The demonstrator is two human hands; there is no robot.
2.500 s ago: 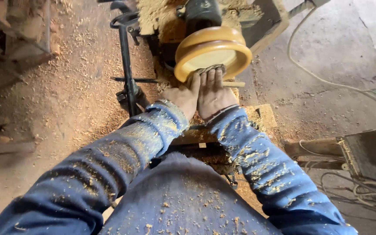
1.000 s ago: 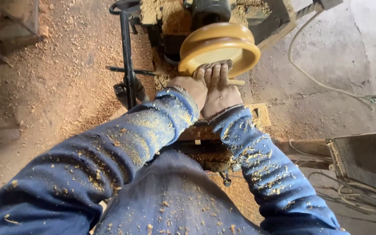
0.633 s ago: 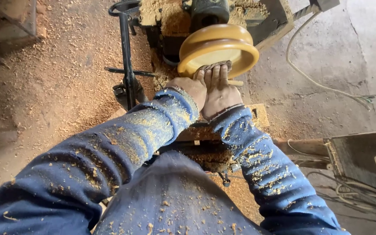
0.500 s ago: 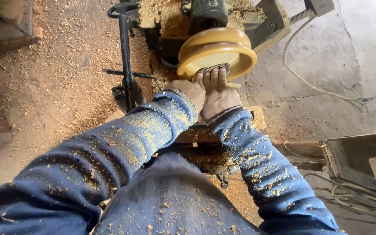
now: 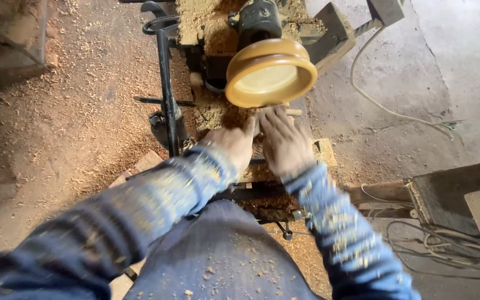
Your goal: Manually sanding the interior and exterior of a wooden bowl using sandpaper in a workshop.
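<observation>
A round yellow wooden bowl (image 5: 269,72) is mounted on a sawdust-covered lathe (image 5: 212,33), its hollow side facing me. Both my hands sit side by side just under the bowl's lower rim. My left hand (image 5: 230,145) is curled, and my right hand (image 5: 284,143) lies with fingers stretched forward. Together they press a thin wooden-handled tool (image 5: 292,112) against the rim; only its end shows past my right fingertips. My blue sleeves are flecked with shavings and blurred.
A black metal stand (image 5: 165,83) rises left of the lathe. Wood shavings cover the floor on the left. A white cable (image 5: 384,108) runs over the concrete on the right, near a dark box (image 5: 462,194) with more wires.
My hands have stayed at the bowl's lower rim. The view has tilted so the bowl and lathe sit slightly lower in the frame, and my arms are now blurred.
</observation>
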